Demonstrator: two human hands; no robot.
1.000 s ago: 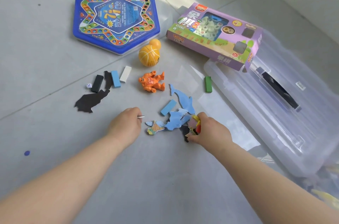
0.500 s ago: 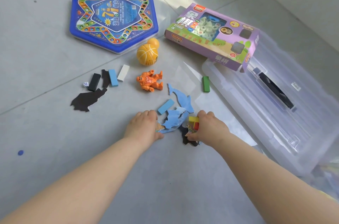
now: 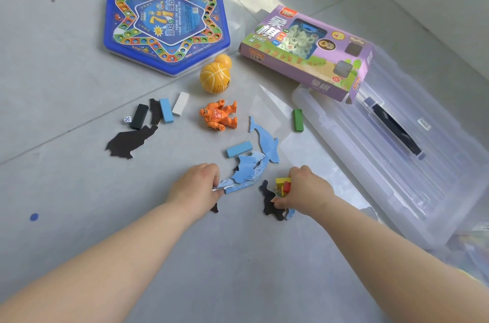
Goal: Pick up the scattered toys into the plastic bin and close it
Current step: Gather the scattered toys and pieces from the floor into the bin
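- The orange figure (image 3: 219,116) is lying face up on the grey floor, so everything else is placed off that.
- Nearer the camera than the figure and slightly left, the left hand (image 3: 195,185) is curled. A blue map piece (image 3: 247,171) is pinched at its low edge between the thumb and fingers.
- Nearer the camera and to the figure's right, the right hand (image 3: 307,187) is curled round yellow and red blocks (image 3: 283,183). A black cutout (image 3: 270,203) is touched by the thumb tip, but whether it's actually gripped can't be told.
- Between the figure and the hands, a light blue block (image 3: 239,149) and a dolphin-shaped piece (image 3: 264,142) are lying flat.
- Right of the figure, a green block (image 3: 297,120) is sat just beside the clear bin lid (image 3: 397,177), which is flat on the floor with its black handle up.
- Beyond the figure and to the right, a purple chess box (image 3: 307,55) is propped with 1 end on that lid.
- Just beyond the figure there's a yellow basketball toy (image 3: 214,77), and past it a blue hexagonal game board (image 3: 166,26).
- Left of the figure, 3 blocks (image 3: 166,110), a die (image 3: 127,119) and another black shape (image 3: 129,141) are scattered.
- The bin itself is barely caught, at the frame edge far right of the figure.
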